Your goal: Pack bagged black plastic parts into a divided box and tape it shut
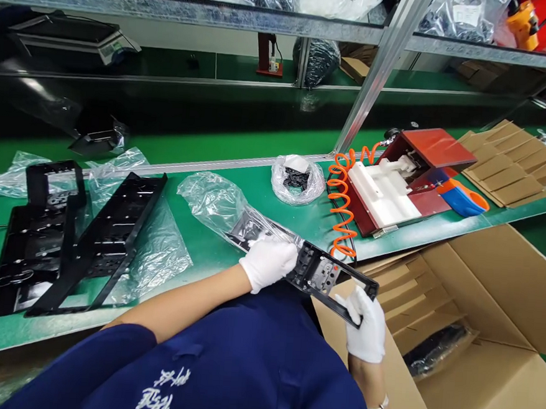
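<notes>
A long black plastic frame [303,266] lies slantwise in front of my body, held between both white-gloved hands. Its far left part is inside a clear plastic bag [214,200]; the right part, with a rectangular opening, is bare. My left hand [269,263] is closed on the bag and the frame near its middle. At the frame's right end my right hand [365,320] grips the rim beside the opening. More black plastic frames [107,230] lie on loose clear film on the left of the green bench.
A small bag of black parts [297,179] sits behind the frame. To the right stand a red-and-white fixture [386,190], a coiled orange hose [341,203] and a blue-orange holder [465,196]. An open carton [495,301] with dividers and a bagged black part is at right.
</notes>
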Motion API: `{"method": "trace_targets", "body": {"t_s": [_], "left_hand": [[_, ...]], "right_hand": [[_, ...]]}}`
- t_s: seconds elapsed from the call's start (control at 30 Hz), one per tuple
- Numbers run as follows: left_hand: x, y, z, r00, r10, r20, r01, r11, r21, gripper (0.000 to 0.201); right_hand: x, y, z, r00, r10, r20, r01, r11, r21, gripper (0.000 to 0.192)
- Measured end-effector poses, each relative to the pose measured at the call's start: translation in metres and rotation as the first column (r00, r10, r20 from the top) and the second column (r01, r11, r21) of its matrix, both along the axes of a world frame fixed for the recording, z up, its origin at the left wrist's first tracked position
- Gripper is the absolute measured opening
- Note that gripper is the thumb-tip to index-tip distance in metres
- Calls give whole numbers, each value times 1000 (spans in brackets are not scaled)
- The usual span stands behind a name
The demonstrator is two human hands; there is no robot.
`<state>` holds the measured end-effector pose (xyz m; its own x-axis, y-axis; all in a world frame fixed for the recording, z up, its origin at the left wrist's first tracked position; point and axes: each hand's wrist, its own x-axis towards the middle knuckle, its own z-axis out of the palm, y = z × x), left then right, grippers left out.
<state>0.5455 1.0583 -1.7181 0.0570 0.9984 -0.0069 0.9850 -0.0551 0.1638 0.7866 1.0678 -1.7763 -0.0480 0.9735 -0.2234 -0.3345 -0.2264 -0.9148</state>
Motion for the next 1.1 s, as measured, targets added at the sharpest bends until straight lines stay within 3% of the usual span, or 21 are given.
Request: {"method": "trace_targets", "body": {"t_s": [0.07,0.17,0.33,0.4,0.7,0.93,1.1], "left_hand": [[-6,10,5,996,86,17,-86,996,-2,25],[-20,20,12,980,197,-20,-198,980,-12,26],[-21,11,7,995,24,-92,-31,997,-73,28],[-15,7,3,996,16,-83,-22,997,-73,29],[19,19,-3,992,-121,44,124,990,-68,26],[10,22,7,995,77,62,-65,982,-177,31],[5,19,10,991,96,89,-76,975,-209,31]], "right_hand": [[-10,5,-2,999,2,-49,-6,997,-82,47],[-12,12,-3,1000,3,-19,-5,996,-87,35],[-12,20,-7,996,-72,-50,68,995,-67,30],[-19,20,-8,995,-96,-31,94,994,-48,30],[-85,18,5,988,-3,-156,-17,992,-122,32],[-110,35,5,934,-95,-344,5,967,-253,58],[-132,34,-6,952,-69,-300,-3,972,-233,67]]}}
